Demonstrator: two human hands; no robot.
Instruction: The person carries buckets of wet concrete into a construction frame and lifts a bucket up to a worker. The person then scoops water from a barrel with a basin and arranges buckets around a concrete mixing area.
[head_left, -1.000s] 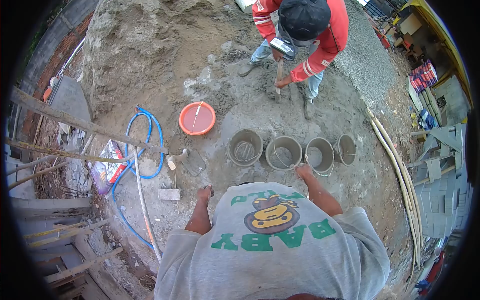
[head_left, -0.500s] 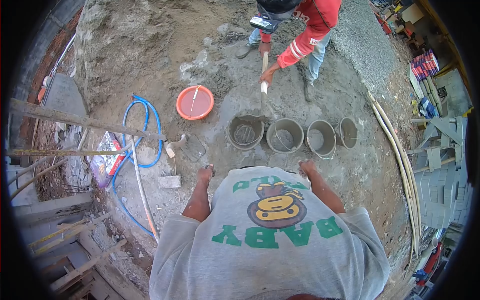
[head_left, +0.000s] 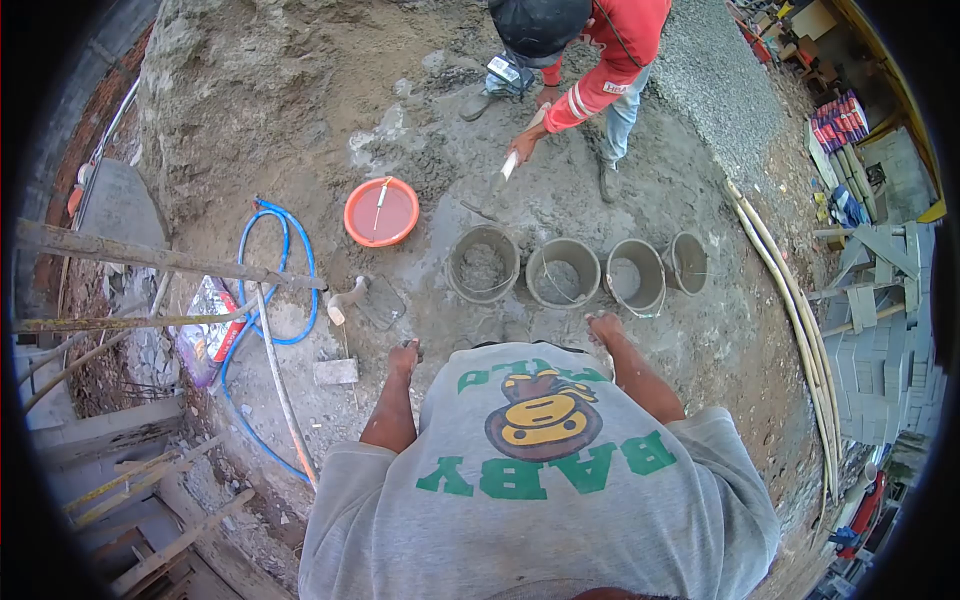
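Note:
My left hand [head_left: 405, 356] is loosely closed above the wet ground, right of a pale block [head_left: 336, 372], with nothing visible in it. My right hand [head_left: 603, 327] hangs just below the gap between the second bucket [head_left: 563, 273] and third bucket [head_left: 635, 277]; its finger shape is too small to tell. Grey mix lies in the leftmost bucket [head_left: 483, 264]. A fourth bucket [head_left: 687, 263] leans at the right end of the row. Across from me, a co-worker in a red top [head_left: 625, 40] grips a shovel [head_left: 510, 166], its blade near the leftmost bucket.
An orange basin [head_left: 381, 212] of reddish liquid stands upper left. Nearby are a wooden-handled tool [head_left: 347, 298], a blue hose [head_left: 313, 300] and a printed sack [head_left: 207, 330]. Poles [head_left: 160, 258] cross the left side; long poles [head_left: 790, 290] lie right. A sand heap [head_left: 230, 110] rises behind.
Grey mix now shows in the leftmost bucket. The co-worker's shovel went to its rim, then drew back up and left. My right hand has come away from the bucket rims.

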